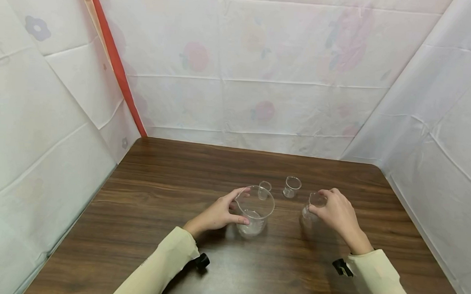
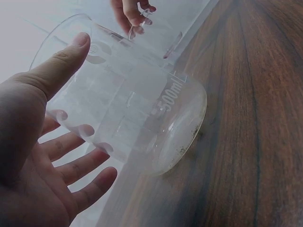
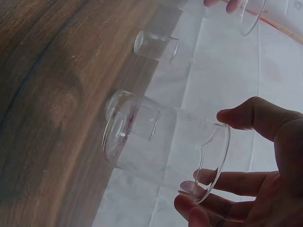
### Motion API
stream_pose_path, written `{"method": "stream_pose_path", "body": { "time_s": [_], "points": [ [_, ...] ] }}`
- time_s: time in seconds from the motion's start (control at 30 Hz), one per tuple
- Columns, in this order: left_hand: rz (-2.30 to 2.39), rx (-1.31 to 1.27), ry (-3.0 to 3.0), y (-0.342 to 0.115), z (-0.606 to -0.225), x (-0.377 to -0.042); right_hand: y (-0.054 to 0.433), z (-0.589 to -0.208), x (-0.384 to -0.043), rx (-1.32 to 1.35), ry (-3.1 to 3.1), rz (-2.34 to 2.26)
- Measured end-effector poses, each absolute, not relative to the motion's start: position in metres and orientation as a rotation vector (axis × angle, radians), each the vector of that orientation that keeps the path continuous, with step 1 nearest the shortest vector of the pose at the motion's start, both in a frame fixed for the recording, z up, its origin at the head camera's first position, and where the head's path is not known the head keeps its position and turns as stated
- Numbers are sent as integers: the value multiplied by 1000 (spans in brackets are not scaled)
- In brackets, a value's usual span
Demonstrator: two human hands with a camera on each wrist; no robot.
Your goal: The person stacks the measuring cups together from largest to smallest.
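One large beaker (image 1: 254,212), marked 500ml, stands upright on the wooden table (image 1: 157,187), the left hand (image 1: 221,212) curved round it with thumb and fingertips at the glass. Well apart, the right hand (image 1: 337,212) pinches a medium beaker (image 3: 161,149) by its rim; whether its base touches the wood is hard to tell. Farther back stand a small beaker (image 1: 291,187) and the smallest beaker (image 3: 155,46), the latter just behind the large one.

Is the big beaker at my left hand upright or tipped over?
Upright: the head view shows the large beaker with its open rim on top and its base down at the table.
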State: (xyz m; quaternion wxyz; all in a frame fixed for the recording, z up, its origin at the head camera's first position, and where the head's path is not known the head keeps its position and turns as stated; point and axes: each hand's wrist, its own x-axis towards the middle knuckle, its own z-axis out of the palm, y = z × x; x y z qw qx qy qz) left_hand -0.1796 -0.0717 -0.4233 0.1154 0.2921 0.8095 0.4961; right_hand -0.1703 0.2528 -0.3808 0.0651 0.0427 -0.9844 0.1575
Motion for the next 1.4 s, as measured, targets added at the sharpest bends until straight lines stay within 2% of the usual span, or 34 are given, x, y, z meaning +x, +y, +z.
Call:
{"method": "stream_pose_path", "body": {
  "time_s": [0.33,1.4],
  "points": [
    [1482,854,2386,-72,-454,-193,251,-371,-175,157,-2953,490],
    [1481,866,2394,-73,-453,-192,242,-348,-182,258,-2902,520]
  ]
}}
